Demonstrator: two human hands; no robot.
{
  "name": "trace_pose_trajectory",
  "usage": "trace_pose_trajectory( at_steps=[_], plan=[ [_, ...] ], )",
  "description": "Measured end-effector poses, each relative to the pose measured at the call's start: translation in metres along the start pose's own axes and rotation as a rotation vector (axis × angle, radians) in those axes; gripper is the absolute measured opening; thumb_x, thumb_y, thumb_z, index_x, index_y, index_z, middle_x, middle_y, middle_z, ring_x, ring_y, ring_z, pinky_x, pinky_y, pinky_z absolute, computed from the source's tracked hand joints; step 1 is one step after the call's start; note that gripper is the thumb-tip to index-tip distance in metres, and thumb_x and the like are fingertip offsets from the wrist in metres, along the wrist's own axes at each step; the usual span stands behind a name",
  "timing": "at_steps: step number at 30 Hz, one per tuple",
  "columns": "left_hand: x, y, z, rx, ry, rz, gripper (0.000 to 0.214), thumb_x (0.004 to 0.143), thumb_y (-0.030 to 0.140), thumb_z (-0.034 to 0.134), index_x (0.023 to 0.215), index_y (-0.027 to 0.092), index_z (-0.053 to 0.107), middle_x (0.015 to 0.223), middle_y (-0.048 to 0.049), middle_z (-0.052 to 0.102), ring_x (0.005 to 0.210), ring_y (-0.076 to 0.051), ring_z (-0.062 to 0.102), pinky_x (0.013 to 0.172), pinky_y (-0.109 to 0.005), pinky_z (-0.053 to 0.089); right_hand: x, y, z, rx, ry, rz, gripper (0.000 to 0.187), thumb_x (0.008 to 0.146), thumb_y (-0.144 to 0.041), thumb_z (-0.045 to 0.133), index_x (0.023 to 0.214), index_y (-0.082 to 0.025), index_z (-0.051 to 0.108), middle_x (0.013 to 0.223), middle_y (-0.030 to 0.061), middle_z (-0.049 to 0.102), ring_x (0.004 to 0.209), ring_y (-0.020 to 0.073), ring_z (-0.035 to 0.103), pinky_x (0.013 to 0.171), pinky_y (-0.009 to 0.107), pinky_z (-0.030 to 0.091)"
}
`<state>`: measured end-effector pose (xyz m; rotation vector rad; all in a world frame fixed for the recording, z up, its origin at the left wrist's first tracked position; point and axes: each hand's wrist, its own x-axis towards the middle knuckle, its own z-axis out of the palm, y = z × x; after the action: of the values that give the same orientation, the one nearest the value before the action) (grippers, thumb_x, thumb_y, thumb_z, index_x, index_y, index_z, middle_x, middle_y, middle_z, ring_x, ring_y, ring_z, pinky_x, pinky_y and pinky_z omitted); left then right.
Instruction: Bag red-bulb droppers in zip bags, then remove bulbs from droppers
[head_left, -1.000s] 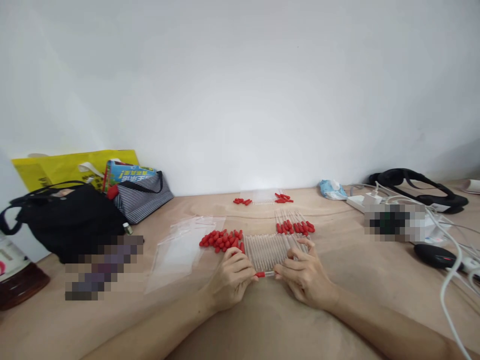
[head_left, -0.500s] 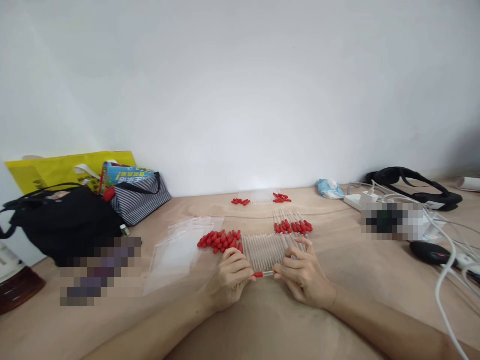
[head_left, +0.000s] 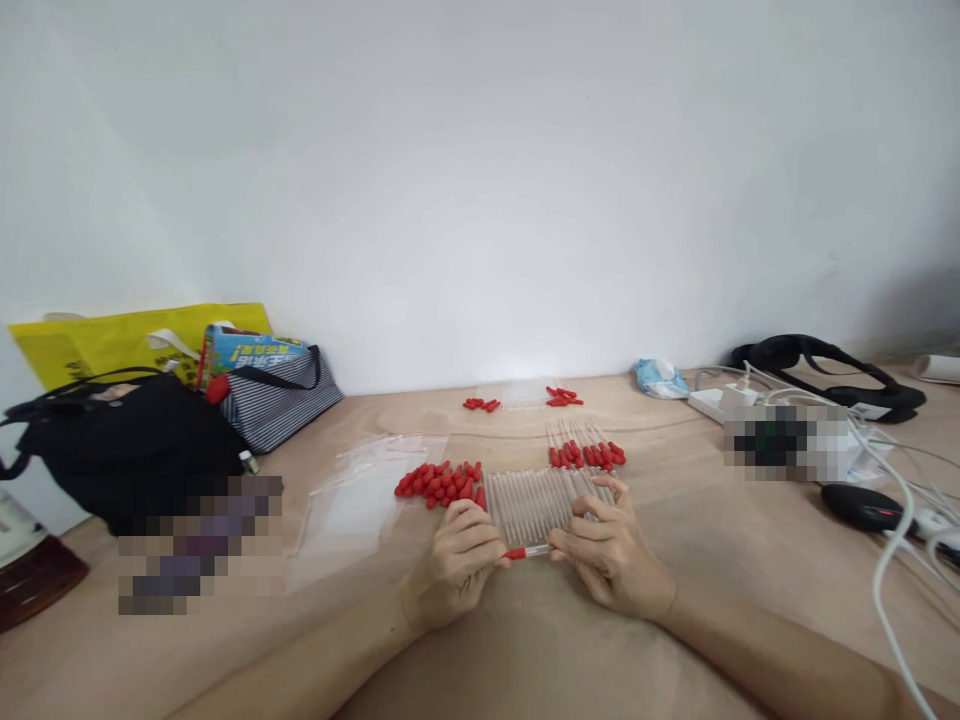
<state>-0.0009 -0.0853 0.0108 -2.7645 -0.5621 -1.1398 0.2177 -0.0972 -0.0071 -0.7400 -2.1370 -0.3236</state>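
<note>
My left hand [head_left: 454, 562] pinches a red rubber cap [head_left: 515, 553] on the end of a clear glass tube [head_left: 537, 550]. The other end of that tube sits pinched in my right hand [head_left: 609, 553]. Both hands rest low on the tan table [head_left: 675, 520], just in front of a row of bare clear tubes [head_left: 529, 500]. A pile of loose red caps [head_left: 441, 481] lies just beyond my left hand. Several capped tubes [head_left: 585, 448] lie beyond my right hand.
Clear plastic bags [head_left: 360, 500] lie left of the caps. A black bag [head_left: 127, 450], a striped pouch [head_left: 274, 395] and a yellow bag [head_left: 112, 340] stand at the left. More caps and tubes [head_left: 525, 398] lie by the wall. A power strip [head_left: 720, 400], white cables [head_left: 892, 540] and a black mouse [head_left: 862, 505] crowd the right.
The hands have stayed in place, closing slightly together on the tube and red cap. The view has shifted a little.
</note>
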Motion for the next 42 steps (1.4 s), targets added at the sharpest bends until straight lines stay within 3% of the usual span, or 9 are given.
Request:
trace_pose_trajectory(
  at_steps=[11, 14, 18, 22, 27, 32, 35, 38, 42],
  plan=[
    [-0.007, -0.008, -0.003, -0.004, 0.091, -0.016, 0.015, 0.085, 0.016, 0.043, 0.074, 0.018, 0.054, 0.067, -0.0021, 0.06, 0.069, -0.014, 0.052, 0.069, -0.031, 0.043, -0.006, 0.008, -0.003, -0.029, 0.026, 0.057, 0.017, 0.081, -0.018, 0.044, 0.078, -0.022, 0.06, 0.053, -0.0041, 0.053, 0.066, 0.013, 0.05, 0.086, 0.042, 0.022],
    [-0.014, -0.013, -0.011, 0.081, 0.169, -0.123, 0.012, 0.085, 0.016, 0.043, 0.082, 0.018, 0.055, 0.072, -0.003, 0.06, 0.072, -0.014, 0.054, 0.068, -0.029, 0.044, -0.013, 0.02, -0.009, -0.122, 0.057, 0.191, 0.017, 0.082, -0.019, 0.045, 0.079, -0.022, 0.061, 0.058, -0.0027, 0.057, 0.066, 0.0129, 0.05, 0.085, 0.039, 0.023],
    [-0.017, -0.013, -0.015, 0.105, 0.119, -0.224, 0.014, 0.085, 0.016, 0.043, 0.09, 0.018, 0.056, 0.082, -0.0036, 0.055, 0.074, -0.012, 0.055, 0.067, -0.024, 0.046, -0.015, 0.03, -0.01, -0.163, 0.048, 0.299, 0.021, 0.085, -0.024, 0.042, 0.091, -0.024, 0.063, 0.064, -0.0009, 0.061, 0.068, 0.0138, 0.052, 0.083, 0.037, 0.024],
    [-0.003, -0.022, -0.021, 0.195, 0.13, -0.445, 0.024, 0.085, 0.018, 0.038, 0.1, 0.017, 0.057, 0.086, -0.0051, 0.049, 0.078, -0.014, 0.053, 0.071, -0.026, 0.046, -0.015, 0.038, -0.009, -0.241, 0.089, 0.438, 0.027, 0.085, -0.023, 0.037, 0.097, -0.021, 0.062, 0.072, 0.002, 0.065, 0.071, 0.0146, 0.054, 0.08, 0.035, 0.024],
    [0.034, -0.063, -0.033, 0.346, -0.213, -0.819, 0.032, 0.077, 0.016, 0.044, 0.108, 0.017, 0.054, 0.085, -0.0032, 0.056, 0.078, -0.015, 0.055, 0.074, -0.026, 0.044, -0.019, 0.046, -0.011, -0.354, 0.087, 0.459, 0.025, 0.083, -0.025, 0.041, 0.083, -0.022, 0.066, 0.065, 0.0011, 0.066, 0.065, 0.0139, 0.054, 0.081, 0.035, 0.022],
    [0.05, -0.092, -0.029, 0.367, -0.351, -0.924, 0.018, 0.07, 0.024, 0.053, 0.087, 0.02, 0.059, 0.079, -0.001, 0.063, 0.074, -0.018, 0.059, 0.065, -0.026, 0.043, -0.02, 0.047, -0.01, -0.439, 0.002, 0.435, 0.025, 0.083, -0.023, 0.042, 0.083, -0.023, 0.066, 0.067, 0.0008, 0.067, 0.068, 0.0139, 0.055, 0.082, 0.035, 0.02],
    [0.05, -0.093, -0.026, 0.352, -0.429, -0.967, 0.015, 0.067, 0.031, 0.058, 0.074, 0.019, 0.061, 0.073, -0.0015, 0.065, 0.07, -0.019, 0.06, 0.061, -0.026, 0.043, -0.019, 0.047, -0.009, -0.483, -0.037, 0.434, 0.026, 0.083, -0.023, 0.041, 0.081, -0.024, 0.067, 0.065, 0.0009, 0.066, 0.067, 0.0138, 0.054, 0.08, 0.033, 0.021],
    [0.056, -0.086, -0.023, 0.343, -0.44, -0.954, 0.022, 0.07, 0.038, 0.054, 0.075, 0.019, 0.063, 0.084, -0.0047, 0.066, 0.08, -0.021, 0.06, 0.067, -0.028, 0.043, -0.018, 0.045, -0.008, -0.483, -0.08, 0.442, 0.027, 0.084, -0.023, 0.04, 0.08, -0.025, 0.067, 0.063, 0.0005, 0.064, 0.066, 0.0139, 0.053, 0.077, 0.033, 0.021],
    [0.076, -0.069, 0.0, 0.295, -0.472, -0.924, 0.021, 0.074, 0.032, 0.049, 0.078, 0.019, 0.065, 0.084, -0.0039, 0.068, 0.083, -0.019, 0.06, 0.071, -0.026, 0.043, -0.015, 0.042, -0.008, -0.453, -0.148, 0.447, 0.027, 0.084, -0.029, 0.041, 0.079, -0.025, 0.066, 0.065, 0.001, 0.064, 0.07, 0.0154, 0.053, 0.076, 0.034, 0.021]
  ],
)
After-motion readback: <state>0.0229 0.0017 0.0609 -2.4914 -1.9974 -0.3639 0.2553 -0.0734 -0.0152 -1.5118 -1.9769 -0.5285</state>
